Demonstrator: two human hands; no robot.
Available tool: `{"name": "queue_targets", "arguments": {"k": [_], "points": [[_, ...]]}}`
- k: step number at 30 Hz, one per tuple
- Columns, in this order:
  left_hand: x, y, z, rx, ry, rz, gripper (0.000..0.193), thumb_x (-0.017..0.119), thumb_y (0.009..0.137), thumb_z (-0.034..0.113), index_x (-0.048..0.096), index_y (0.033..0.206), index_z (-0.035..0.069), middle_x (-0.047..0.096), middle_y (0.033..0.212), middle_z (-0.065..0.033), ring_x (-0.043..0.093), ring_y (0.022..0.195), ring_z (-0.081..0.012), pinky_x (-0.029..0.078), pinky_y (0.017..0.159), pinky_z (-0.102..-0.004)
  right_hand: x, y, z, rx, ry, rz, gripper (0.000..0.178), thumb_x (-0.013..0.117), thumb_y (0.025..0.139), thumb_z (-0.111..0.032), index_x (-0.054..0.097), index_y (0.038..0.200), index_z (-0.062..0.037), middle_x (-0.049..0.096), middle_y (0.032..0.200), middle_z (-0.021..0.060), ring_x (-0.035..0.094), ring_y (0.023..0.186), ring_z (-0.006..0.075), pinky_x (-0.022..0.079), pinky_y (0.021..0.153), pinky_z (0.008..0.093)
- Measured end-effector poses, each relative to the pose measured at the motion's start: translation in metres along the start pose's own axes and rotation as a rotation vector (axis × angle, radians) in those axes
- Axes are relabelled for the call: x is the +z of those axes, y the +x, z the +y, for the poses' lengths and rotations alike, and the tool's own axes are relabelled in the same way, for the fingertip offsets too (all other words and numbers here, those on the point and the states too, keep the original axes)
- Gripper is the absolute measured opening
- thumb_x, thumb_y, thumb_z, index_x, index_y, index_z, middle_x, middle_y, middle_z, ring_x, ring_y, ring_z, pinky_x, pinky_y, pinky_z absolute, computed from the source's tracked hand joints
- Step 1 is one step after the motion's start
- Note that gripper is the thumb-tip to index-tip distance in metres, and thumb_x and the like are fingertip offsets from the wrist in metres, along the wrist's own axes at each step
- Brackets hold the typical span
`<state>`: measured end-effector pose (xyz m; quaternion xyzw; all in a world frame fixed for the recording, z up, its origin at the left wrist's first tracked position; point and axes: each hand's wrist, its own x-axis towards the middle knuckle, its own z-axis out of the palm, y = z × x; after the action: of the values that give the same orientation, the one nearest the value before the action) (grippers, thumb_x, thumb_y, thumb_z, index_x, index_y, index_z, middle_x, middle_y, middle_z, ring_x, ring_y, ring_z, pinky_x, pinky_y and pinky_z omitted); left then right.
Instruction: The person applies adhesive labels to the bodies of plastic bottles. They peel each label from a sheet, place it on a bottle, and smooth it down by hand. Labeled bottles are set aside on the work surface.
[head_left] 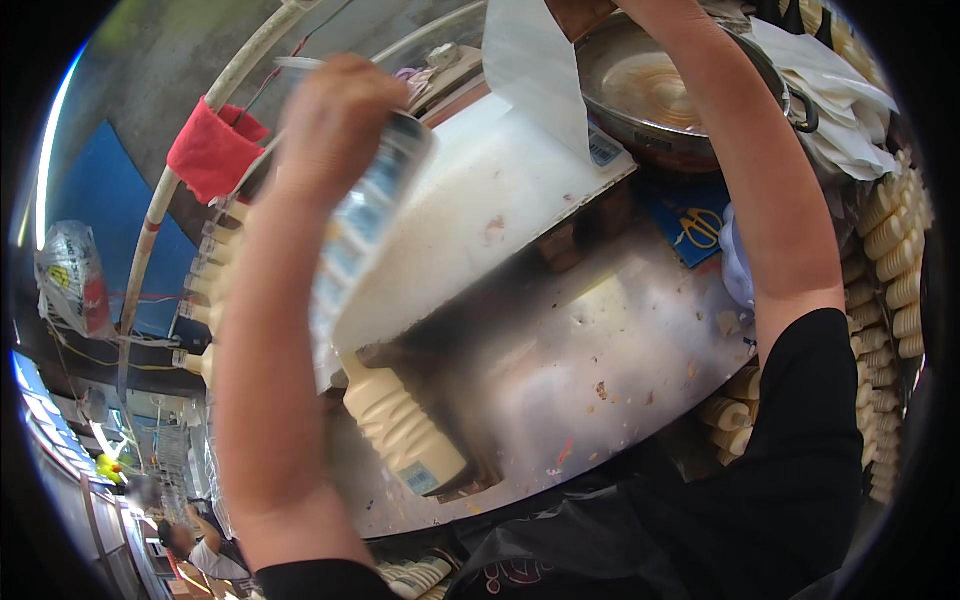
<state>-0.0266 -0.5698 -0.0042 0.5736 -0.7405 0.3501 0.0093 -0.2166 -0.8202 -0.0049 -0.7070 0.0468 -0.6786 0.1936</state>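
My left hand point(340, 125), smeared by motion, is raised at the upper left with its fingers closed on a sheet of blue-and-white printed labels point(365, 215). The sheet hangs tilted beside a white board point(490, 190). At the top edge, my right hand point(582, 14) is partly cut off and its fingers are hidden. Next to it a pale, bent sheet point(535, 80) hangs down to the board; whether that hand grips it cannot be told. Below the board, a cream ribbed plastic bottle point(400, 425) lies tilted, a small blue label near its base.
A large metal pan point(640, 85) sits under my right forearm, near yellow-handled scissors point(698, 228). White sheets point(830, 95) lie at the upper right. Cream bottles point(900, 250) are stacked at the right. A red cloth point(215, 150) hangs on a pole. Another person point(205, 545) is at the lower left.
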Motion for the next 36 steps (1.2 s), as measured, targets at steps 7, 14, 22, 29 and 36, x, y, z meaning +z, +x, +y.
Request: {"name": "queue_targets", "arguments": {"k": [7, 14, 22, 29, 36], "points": [[0.120, -0.011, 0.086, -0.276, -0.286, 0.004, 0.019, 0.064, 0.068, -0.006, 0.066, 0.073, 0.012, 0.067, 0.075, -0.0073, 0.066, 0.085, -0.0305, 0.052, 0.078, -0.0425, 0.013, -0.008, 0.008, -0.082, 0.046, -0.023, 0.019, 0.070, 0.091, -0.016, 0.068, 0.085, 0.0022, 0.065, 0.070, 0.0188, 0.063, 0.065, 0.0271, 0.049, 0.066, 0.0395], [0.149, 0.027, 0.107, -0.362, -0.369, 0.115, 0.018, 0.066, 0.067, -0.004, 0.064, 0.073, 0.012, 0.068, 0.074, -0.0066, 0.066, 0.085, -0.0308, 0.051, 0.079, -0.0426, -0.004, 0.010, 0.007, -0.049, -0.017, -0.047, 0.022, 0.070, 0.092, -0.016, 0.066, 0.081, 0.0030, 0.059, 0.065, 0.0185, 0.056, 0.060, 0.0217, 0.048, 0.064, 0.0387], [0.158, 0.017, 0.128, -0.450, -0.318, 0.233, 0.053, 0.054, 0.072, -0.015, 0.063, 0.117, 0.010, 0.067, 0.116, -0.0151, 0.063, 0.109, -0.0347, 0.050, 0.095, -0.0432, 0.006, 0.025, 0.013, -0.112, 0.038, -0.017, 0.021, 0.070, 0.091, -0.017, 0.069, 0.084, 0.0027, 0.062, 0.067, 0.0197, 0.063, 0.063, 0.0239, 0.049, 0.066, 0.0396], [0.116, -0.009, 0.086, -1.072, -1.032, 0.084, 0.030, 0.059, 0.090, 0.003, 0.069, 0.118, 0.007, 0.070, 0.111, -0.0099, 0.069, 0.097, -0.0228, 0.056, 0.086, -0.0366, 0.022, 0.043, -0.023, -0.232, -0.083, -0.035, 0.020, 0.071, 0.087, -0.020, 0.076, 0.089, -0.0002, 0.069, 0.080, 0.0260, 0.071, 0.082, 0.0416, 0.055, 0.077, 0.0475], [0.051, -0.122, 0.038, -1.588, -1.873, 0.379, 0.077, 0.036, 0.106, 0.061, 0.039, 0.151, -0.002, 0.051, 0.142, -0.0276, 0.059, 0.125, -0.0393, 0.054, 0.103, -0.0454, 0.105, -0.087, -0.110, -0.168, -0.032, -0.341, 0.014, 0.060, 0.087, -0.012, 0.071, 0.089, -0.0057, 0.072, 0.078, 0.0190, 0.074, 0.076, 0.0366, 0.060, 0.067, 0.0448]]}}
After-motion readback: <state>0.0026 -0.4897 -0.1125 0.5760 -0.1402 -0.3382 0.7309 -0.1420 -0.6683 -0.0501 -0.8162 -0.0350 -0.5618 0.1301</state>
